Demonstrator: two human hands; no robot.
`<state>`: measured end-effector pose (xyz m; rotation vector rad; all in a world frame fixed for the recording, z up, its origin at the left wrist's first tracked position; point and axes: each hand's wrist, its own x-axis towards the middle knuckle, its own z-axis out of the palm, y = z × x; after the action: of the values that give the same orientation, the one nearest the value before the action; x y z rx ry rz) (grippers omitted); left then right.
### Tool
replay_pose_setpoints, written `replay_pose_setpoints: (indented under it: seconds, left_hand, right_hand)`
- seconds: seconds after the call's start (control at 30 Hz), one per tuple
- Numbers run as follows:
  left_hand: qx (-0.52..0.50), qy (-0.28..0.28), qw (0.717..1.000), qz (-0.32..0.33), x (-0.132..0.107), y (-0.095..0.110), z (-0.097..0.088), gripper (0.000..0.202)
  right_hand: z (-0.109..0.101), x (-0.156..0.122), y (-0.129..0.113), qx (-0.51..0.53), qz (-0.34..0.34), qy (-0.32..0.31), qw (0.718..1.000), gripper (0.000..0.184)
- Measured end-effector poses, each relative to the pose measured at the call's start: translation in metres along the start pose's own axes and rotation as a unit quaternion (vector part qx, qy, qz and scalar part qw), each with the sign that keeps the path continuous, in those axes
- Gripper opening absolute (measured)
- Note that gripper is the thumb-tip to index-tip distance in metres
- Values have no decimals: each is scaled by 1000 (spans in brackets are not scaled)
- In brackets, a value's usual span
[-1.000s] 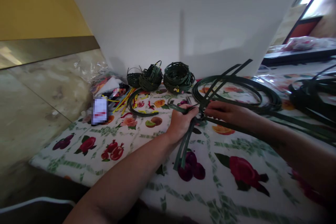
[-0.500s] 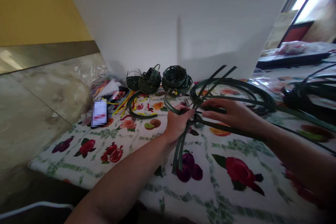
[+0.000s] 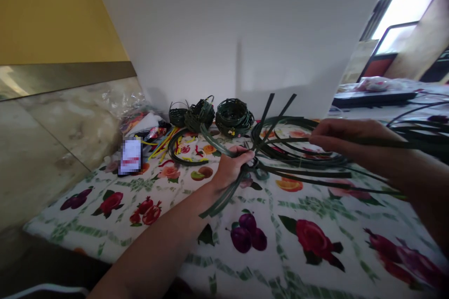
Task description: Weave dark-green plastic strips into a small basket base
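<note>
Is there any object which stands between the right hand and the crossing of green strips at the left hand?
Nothing visible stands between them. The green strip in the right hand runs to the crossing at the left hand; the coil of strips lies behind it on the tablecloth.

The fruit-printed surface (image 3: 308, 208) carries dark green woven baskets (image 3: 234, 124) at twelve o'clock, a coil of strips (image 3: 315, 164) at one, and yellow strips (image 3: 163, 144) at eleven.

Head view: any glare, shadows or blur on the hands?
Head view: window blown out, top right; head view: faint, shadow-like vertical streak on the white panel; head view: right hand looks slightly soft, left hand somewhat clearer.
</note>
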<state>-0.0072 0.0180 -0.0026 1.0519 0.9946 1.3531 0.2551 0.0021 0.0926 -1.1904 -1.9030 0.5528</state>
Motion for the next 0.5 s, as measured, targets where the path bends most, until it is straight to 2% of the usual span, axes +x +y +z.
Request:
replay_pose_setpoints:
  seconds: [0.13, 0.2, 0.27, 0.33, 0.43, 0.5]
  left_hand:
    - [45, -89, 995, 5, 5, 7, -9, 30]
    - [64, -137, 988, 15, 7, 10, -13, 30]
    - [65, -167, 983, 23, 8, 12, -16, 32]
    - [59, -181, 981, 30, 9, 13, -19, 34]
    - [64, -205, 977, 21, 10, 13, -22, 36]
    - [73, -222, 972, 2, 9, 15, -24, 36]
  right_hand:
    - [-14, -3, -11, -141, -160, 0, 977, 28]
    - [-17, -4, -20, -173, -240, 27, 955, 20]
    - [-19, -5, -27, -179, -281, 48, 942, 18]
    - [-19, -6, -31, -163, -249, 46, 954, 21]
    - [-18, -9, -28, -142, -148, 34, 978, 29]
    - [-19, -9, -25, -142, -137, 45, 979, 31]
